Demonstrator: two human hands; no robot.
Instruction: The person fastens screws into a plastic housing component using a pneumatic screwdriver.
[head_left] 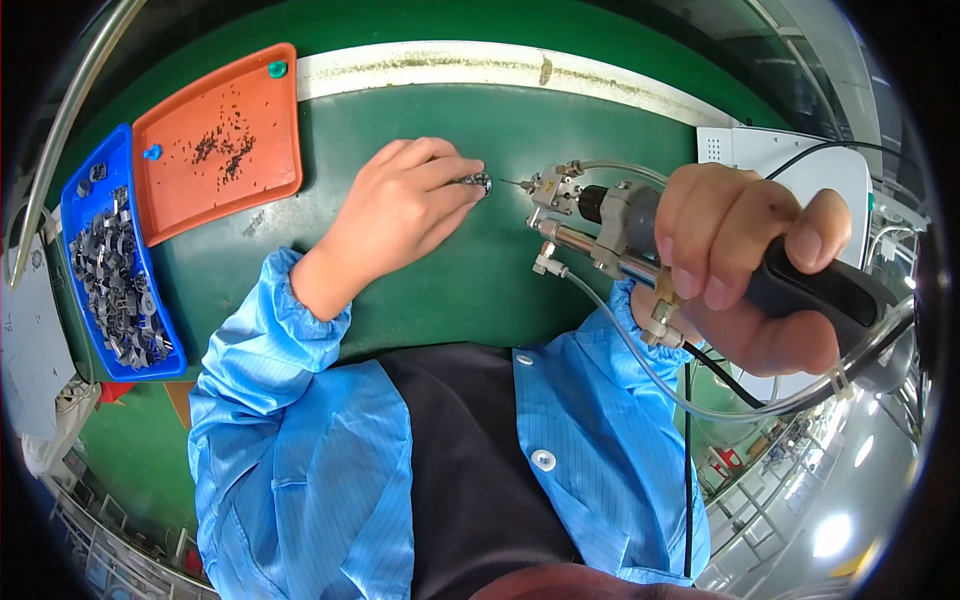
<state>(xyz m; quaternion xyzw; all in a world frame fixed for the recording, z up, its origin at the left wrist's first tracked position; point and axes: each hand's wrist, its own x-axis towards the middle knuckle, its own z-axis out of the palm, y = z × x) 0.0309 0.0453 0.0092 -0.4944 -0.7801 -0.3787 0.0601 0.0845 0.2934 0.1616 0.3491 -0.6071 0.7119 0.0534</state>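
Note:
My left hand is closed, pinching a small dark round part at the fingertips above the green table. In my right hand is a pistol-shaped power screwdriver with a black handle, metal fittings and air hoses. Its thin bit points left toward the small part, with a narrow gap between them. My fingers wrap round the grip. The far face of the small part is hidden by my left fingers.
At the left, an orange tray holds many tiny dark pieces resembling screws, a blue piece and a green piece. Beside it, a blue tray is filled with dark and grey parts. A white box stands at right; clear hoses trail from the screwdriver.

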